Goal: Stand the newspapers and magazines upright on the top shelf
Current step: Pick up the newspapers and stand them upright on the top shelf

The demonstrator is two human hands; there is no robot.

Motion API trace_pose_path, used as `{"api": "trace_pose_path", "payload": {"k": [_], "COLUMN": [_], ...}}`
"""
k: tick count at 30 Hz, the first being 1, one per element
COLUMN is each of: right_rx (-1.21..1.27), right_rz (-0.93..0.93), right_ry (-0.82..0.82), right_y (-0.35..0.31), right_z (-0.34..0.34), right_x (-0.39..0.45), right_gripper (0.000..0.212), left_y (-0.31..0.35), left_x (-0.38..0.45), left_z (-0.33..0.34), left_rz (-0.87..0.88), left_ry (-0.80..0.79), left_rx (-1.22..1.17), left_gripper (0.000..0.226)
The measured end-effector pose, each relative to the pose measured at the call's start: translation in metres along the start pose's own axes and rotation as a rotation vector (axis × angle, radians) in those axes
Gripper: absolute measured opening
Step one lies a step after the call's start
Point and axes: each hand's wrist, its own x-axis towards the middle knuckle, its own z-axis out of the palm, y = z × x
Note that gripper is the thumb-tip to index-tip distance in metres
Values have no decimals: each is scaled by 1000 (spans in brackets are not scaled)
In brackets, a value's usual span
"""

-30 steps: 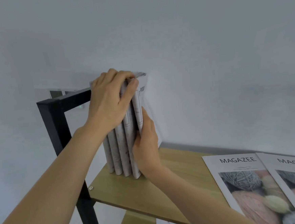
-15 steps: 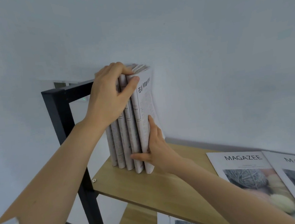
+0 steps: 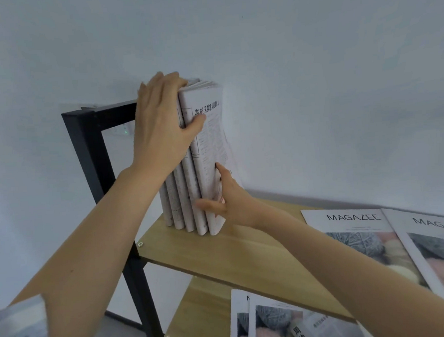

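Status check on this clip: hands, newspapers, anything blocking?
Left hand grips newspapers at top. Right hand braces bottom right, fingers straight. Stack upright on top shelf. Two magazines flat, clear of the stack.

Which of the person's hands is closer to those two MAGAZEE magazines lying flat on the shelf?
The right. The right hand presses the low side of the standing newspapers, on the side toward the flat magazines. The left hand holds the newspapers' top, farther away.
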Motion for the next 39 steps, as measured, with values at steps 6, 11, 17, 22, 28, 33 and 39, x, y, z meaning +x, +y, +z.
{"api": "trace_pose_path", "payload": {"k": [6,11,17,22,28,33,39], "right_rx": [-75,-78,-94,-114,-126,-170,-225], "right_rz": [-45,-39,-57,-39,7,164,365], "right_ry": [49,62,55,47,29,-31,-77], "right_y": [-18,-26,-26,-17,11,58,136], "right_z": [-27,-44,-55,-60,-66,-65,-59], "right_x": [-50,-104,-185,-257,-331,-371,-391], "right_gripper": [55,47,42,39,36,35,35], "left_y": [21,48,106,166,219,247,254], "left_x": [-36,-83,-156,-219,-282,-333,-385], "left_z": [-5,-16,-40,-58,-49,-23,38], "left_rz": [-81,-194,-380,-509,-596,-724,-891], "left_ry": [-35,-18,-101,-233,-430,-638,-844], "left_rx": [-44,-89,-223,-328,-377,-483,-606], "left_gripper": [79,67,37,31,21,18,12]}}
